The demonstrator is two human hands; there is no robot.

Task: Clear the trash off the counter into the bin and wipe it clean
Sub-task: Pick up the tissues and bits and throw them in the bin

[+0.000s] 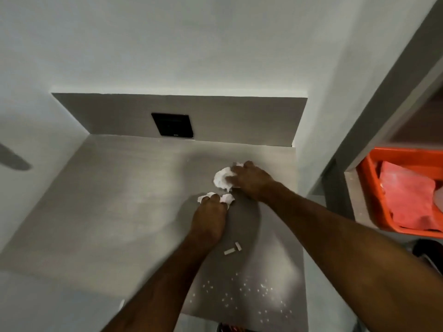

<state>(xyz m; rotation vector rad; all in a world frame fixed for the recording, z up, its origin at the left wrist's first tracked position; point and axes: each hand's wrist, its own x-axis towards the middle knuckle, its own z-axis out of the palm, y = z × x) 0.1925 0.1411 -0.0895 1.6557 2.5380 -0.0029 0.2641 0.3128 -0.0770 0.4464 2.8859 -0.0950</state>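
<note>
On the grey counter my right hand closes its fingers on a crumpled white paper wad near the right edge. Just below it, my left hand pinches a smaller crumpled white paper piece with its fingertips. Two small white scraps lie on the counter beside my left wrist. Several tiny white crumbs are scattered near the counter's front edge.
A black wall plate sits in the backsplash behind the counter. To the right, past a grey partition, an orange tub holds a pink cloth. A dark round object shows low at the right edge.
</note>
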